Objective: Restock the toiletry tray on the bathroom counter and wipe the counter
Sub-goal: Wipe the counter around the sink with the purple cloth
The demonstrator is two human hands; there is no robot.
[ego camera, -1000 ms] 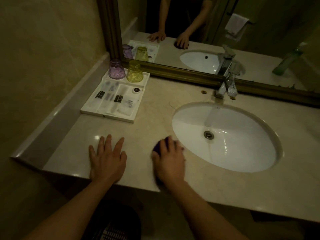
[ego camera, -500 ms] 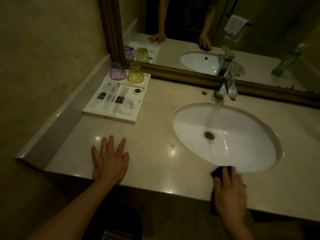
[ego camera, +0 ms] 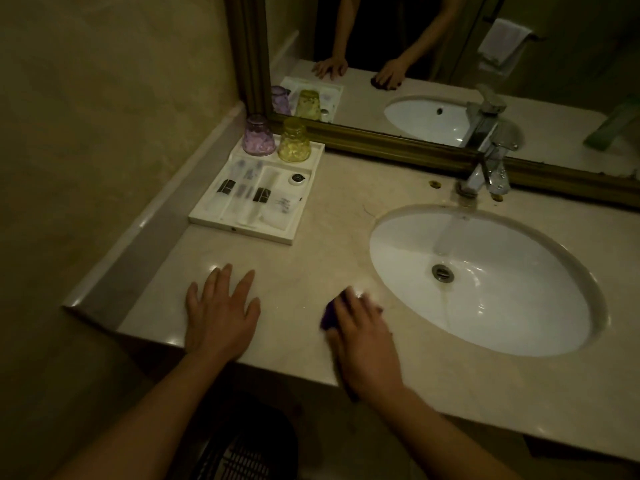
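Observation:
My right hand (ego camera: 363, 337) presses a purple cloth (ego camera: 330, 315) flat on the beige stone counter (ego camera: 332, 237), just left of the sink; most of the cloth is hidden under the hand. My left hand (ego camera: 220, 315) lies flat with fingers spread near the counter's front edge, holding nothing. At the back left sits the white toiletry tray (ego camera: 242, 230), with several wrapped sachets and a small round white container (ego camera: 296, 179). A purple glass (ego camera: 258, 136) and a yellow glass (ego camera: 294, 140) stand upside down at its far end.
A white oval sink (ego camera: 485, 282) is set into the counter on the right, with a chrome tap (ego camera: 485, 168) behind it. A gold-framed mirror (ego camera: 381, 143) runs along the back. A wall (ego camera: 104, 133) closes the left side. A dark bin (ego camera: 242, 448) stands below the counter.
My right hand with the cloth swept right along the front of the sink, then came back left to beside the sink's left rim. My left hand stayed flat in place.

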